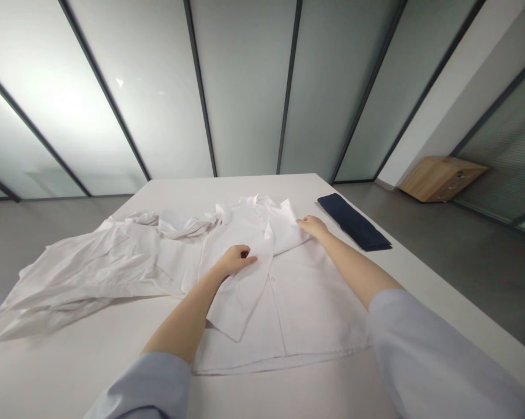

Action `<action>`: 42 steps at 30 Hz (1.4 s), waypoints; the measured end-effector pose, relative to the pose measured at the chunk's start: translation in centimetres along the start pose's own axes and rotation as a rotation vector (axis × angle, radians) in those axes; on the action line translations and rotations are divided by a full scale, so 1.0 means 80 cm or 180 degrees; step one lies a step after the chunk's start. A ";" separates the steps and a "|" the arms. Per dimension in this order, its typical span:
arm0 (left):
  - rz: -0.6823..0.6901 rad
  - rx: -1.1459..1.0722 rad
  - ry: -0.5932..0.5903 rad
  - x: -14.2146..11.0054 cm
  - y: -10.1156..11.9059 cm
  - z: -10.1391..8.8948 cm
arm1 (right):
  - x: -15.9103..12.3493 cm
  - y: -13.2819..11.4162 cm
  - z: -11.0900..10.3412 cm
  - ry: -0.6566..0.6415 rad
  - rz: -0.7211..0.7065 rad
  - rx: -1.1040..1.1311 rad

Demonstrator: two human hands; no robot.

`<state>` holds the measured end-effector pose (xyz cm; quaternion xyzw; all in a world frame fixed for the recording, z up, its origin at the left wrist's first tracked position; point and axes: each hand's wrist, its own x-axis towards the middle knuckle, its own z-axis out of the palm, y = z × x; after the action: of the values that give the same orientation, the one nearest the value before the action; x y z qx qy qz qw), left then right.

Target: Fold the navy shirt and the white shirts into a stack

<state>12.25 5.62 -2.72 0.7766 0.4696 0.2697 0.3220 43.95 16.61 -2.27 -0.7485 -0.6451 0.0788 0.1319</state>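
Note:
A white button shirt [306, 297] lies spread on the white table [70, 372], collar toward the far side. My left hand [236, 259] rests on the shirt's front panel near the button line, fingers curled and pinched on the fabric. My right hand [312, 226] lies at the shirt's upper right near the shoulder and collar, fingers bent down onto the cloth. More crumpled white cloth [83, 267], a sleeve or a second garment, trails off to the left.
A folded dark navy garment [353, 222] lies on the table's far right. The table's right edge runs diagonally beside it. A wooden cabinet [440, 177] stands on the floor at the right, by frosted glass walls.

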 end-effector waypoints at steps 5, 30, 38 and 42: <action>-0.0163 -0.0486 0.0236 0.001 -0.003 -0.001 | 0.002 -0.023 0.011 0.0112 -0.0021 -0.0406; -0.0696 0.0273 -0.0099 -0.013 0.018 -0.025 | -0.174 -0.005 0.023 -0.0014 -0.1185 0.0011; 0.0011 0.2008 -0.0032 -0.087 0.044 0.003 | -0.167 -0.003 0.026 0.0024 -0.1177 -0.0015; 0.0237 0.2084 -0.0306 -0.095 0.036 0.007 | -0.164 0.001 0.029 0.0032 -0.1221 -0.0006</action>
<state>11.11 -2.39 -1.81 0.8673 0.4869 0.0791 0.0670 41.34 3.91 -5.22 -0.6122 -0.7754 0.0478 0.1470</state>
